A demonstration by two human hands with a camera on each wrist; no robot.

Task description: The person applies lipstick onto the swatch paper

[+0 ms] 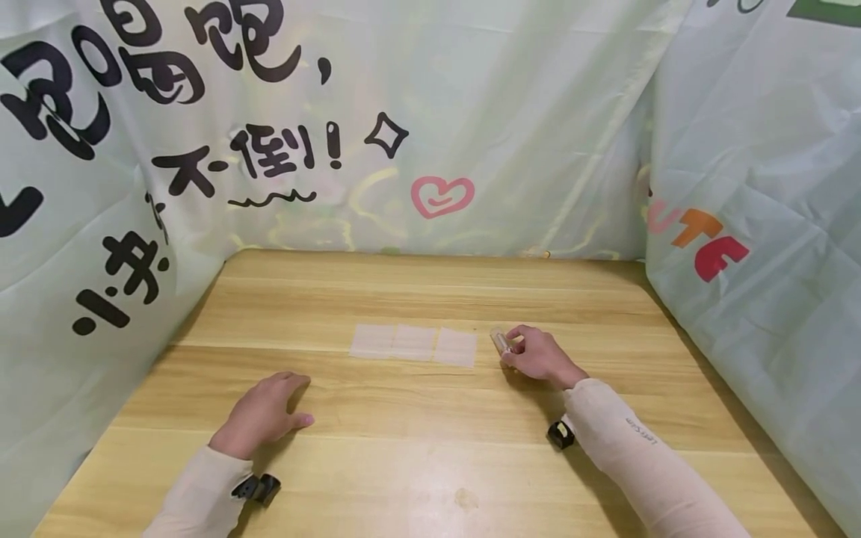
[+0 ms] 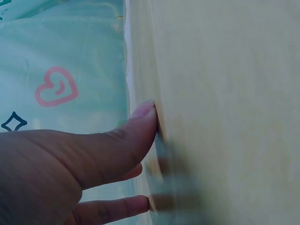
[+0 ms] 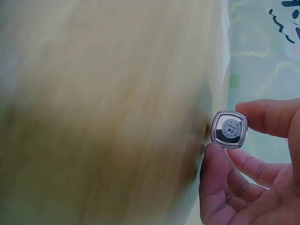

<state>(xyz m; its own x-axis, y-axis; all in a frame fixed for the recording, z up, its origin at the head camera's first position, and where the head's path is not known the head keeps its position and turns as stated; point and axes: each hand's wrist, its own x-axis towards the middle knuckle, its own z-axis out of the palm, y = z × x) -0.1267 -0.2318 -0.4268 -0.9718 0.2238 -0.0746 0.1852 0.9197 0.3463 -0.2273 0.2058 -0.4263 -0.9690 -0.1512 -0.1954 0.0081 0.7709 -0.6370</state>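
Note:
My right hand [image 1: 538, 354] pinches a small clear lip gloss tube [image 1: 499, 341] between thumb and fingers, low over the table right of the pale squares. In the right wrist view, the square end of the tube carries a round label marked 04. Three thin, pale, translucent squares [image 1: 413, 343] lie in a row at the middle of the table. My left hand [image 1: 262, 412] is at the left with fingers and thumb spread apart, holding nothing. Its thumb [image 2: 126, 140] and two fingertips show in the left wrist view, close to the tabletop.
The wooden table [image 1: 377, 448] reaches back to a pale printed curtain [image 1: 525, 134], which also rises along both sides. A small round mark [image 1: 466, 498] shows on the wood near the front. Black wrist cameras sit beneath both sleeves.

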